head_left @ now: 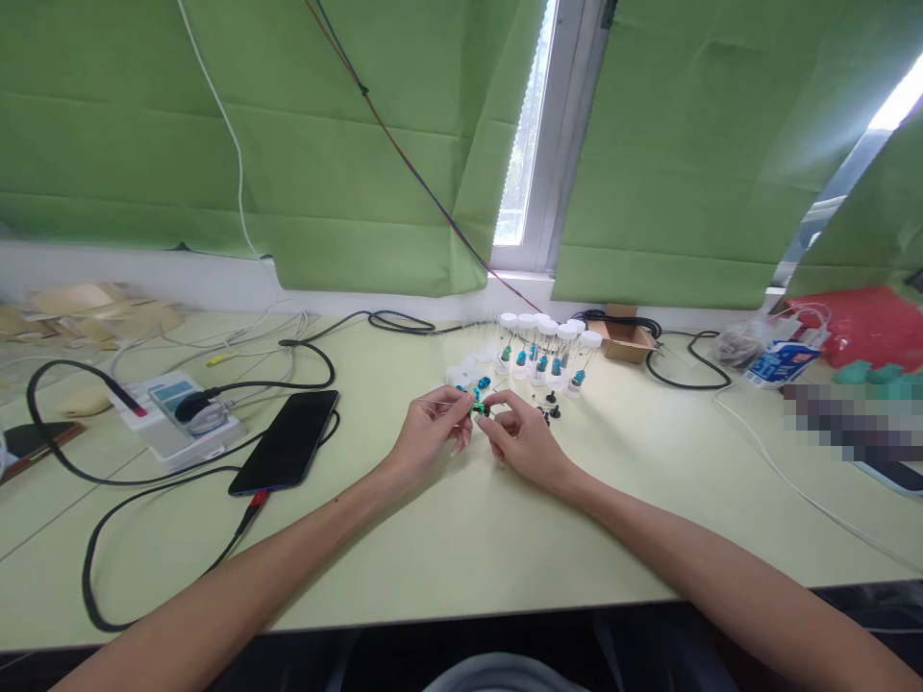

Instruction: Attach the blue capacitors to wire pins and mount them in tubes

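My left hand (431,428) is closed in a pinch on a small shiny green part (478,408), and a thin pale stem or wire runs back over its fingers. From the other side my right hand (526,444) pinches a tiny black piece (486,411) against the green part's end. The two hands meet low over the table. Just beyond them lie small blue parts (484,383) and several small black pieces (554,411). Behind stand several clear vials with white caps (548,328), with blue or green parts on thin stems inside.
On the left are a black phone (285,444) on a cable and a white power strip (188,418) with plugs. A small cardboard box (626,342) stands behind the vials. Farther right are a blue-and-white packet (783,364) and a red bag (869,325). Cables cross the table (433,567).
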### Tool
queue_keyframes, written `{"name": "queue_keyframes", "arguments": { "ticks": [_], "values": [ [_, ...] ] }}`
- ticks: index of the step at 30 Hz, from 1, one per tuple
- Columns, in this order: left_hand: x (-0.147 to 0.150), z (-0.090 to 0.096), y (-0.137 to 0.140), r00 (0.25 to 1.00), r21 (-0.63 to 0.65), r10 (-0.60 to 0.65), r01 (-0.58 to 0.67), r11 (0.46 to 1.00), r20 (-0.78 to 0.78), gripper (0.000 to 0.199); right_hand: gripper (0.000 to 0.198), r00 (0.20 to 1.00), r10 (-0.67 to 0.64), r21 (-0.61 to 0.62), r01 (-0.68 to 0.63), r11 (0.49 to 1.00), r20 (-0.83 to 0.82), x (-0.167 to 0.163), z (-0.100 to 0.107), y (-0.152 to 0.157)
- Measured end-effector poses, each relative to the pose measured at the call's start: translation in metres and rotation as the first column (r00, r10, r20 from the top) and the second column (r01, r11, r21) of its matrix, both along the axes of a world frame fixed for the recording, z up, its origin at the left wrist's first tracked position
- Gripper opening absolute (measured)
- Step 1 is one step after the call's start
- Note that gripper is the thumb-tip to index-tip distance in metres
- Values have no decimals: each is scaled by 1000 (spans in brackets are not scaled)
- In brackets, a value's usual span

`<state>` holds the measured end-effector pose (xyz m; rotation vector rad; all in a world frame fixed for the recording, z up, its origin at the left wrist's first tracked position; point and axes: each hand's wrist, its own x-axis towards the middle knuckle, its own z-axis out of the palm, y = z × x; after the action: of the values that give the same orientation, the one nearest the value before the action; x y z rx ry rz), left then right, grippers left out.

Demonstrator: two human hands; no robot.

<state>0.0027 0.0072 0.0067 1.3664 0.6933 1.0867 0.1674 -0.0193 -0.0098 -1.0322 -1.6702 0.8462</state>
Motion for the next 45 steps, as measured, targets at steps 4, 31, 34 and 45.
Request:
{"name": "queue_keyframes", "arguments": {
  "ticks": [4, 31, 34, 45],
  "values": [
    [0, 0, 0, 999, 16, -2, 3, 1000, -37, 28, 26, 1000, 19, 14, -19, 1000, 4, 1, -3, 1],
    [0, 2, 0, 999, -37, 1, 0, 999, 40, 26, 29, 1000, -24, -5, 24, 1000, 17, 1, 1, -1],
    [-1, 1, 1, 999, -34, -12, 13, 999, 31, 25, 26, 1000, 6, -8, -6, 1000, -27, 1, 1, -1],
    [-2, -1, 0, 998, 37, -48, 50, 998, -49, 26, 35, 999, 0, 34, -2, 999, 42, 3, -2, 2]
  ]
}}
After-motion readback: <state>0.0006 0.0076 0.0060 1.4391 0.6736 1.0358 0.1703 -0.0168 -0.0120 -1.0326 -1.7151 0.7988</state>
